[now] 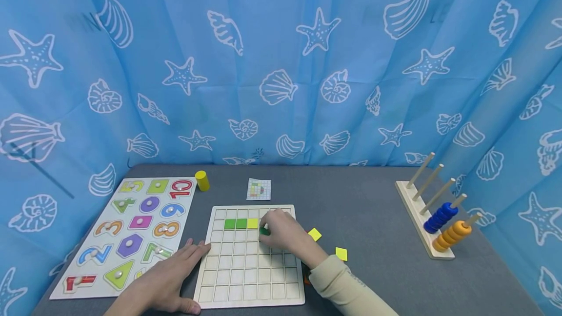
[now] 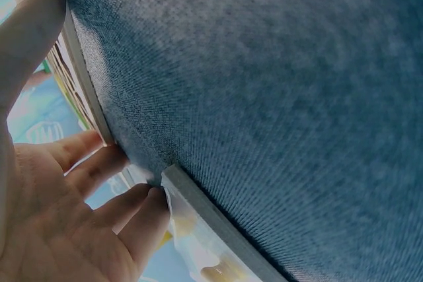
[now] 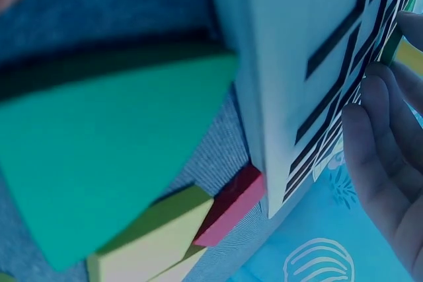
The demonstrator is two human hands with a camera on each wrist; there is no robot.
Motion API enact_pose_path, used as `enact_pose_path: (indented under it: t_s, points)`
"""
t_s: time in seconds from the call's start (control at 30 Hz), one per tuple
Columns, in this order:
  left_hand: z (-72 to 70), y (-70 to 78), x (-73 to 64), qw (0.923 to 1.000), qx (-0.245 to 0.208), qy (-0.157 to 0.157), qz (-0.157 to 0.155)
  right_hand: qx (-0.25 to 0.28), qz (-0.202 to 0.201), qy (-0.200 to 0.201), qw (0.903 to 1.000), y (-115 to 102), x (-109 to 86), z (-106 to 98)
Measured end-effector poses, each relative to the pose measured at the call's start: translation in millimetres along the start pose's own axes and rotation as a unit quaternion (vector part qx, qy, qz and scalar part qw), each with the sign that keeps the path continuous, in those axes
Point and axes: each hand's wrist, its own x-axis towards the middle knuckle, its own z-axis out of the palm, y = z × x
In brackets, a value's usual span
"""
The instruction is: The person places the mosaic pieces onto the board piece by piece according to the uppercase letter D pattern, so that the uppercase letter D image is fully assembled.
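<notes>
piece placement on a ruled board. clock directions are read from the centre of the pale board, twelve lying away from the person. the right hand, at one o'clock, pinches a green piece between thumb and fingers, close over the grid, about four o'clock from the yellow tile. the left hand, at eight o'clock, lies spread along the board's edge, gripping nothing.

for sound placement, the piece is best lowered level, its edges matched to the grid lines, and released only once flat; a sideways drag could shift the yellow tile from its cell. light contact from the left hand should steady the board. the small patterned card, beyond the board at twelve o'clock, may serve to check cell and orientation.

appearance: the green piece is thin and plain, seen nearly edge-on in the right wrist view; the fingers hide its full outline. the board is divided into square cells, with two green tiles beside the yellow tile in a row towards twelve o'clock.
</notes>
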Motion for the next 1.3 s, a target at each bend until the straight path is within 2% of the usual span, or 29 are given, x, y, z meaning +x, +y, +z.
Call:
enact_pose_path:
  t_s: [0.97,1.3]
  points:
    - [0.6,-2.1,0.8,0.9999,-0.001,-0.011,-0.01,-0.008,0.01,-0.021,0.9997,-1.7,1.0,2.0]
    - [-0.5,-0.7,0.2,1.0,0.0,-0.007,-0.004,-0.008,-0.012,-0.018,0.9997,-0.9,-0.6,2.9]
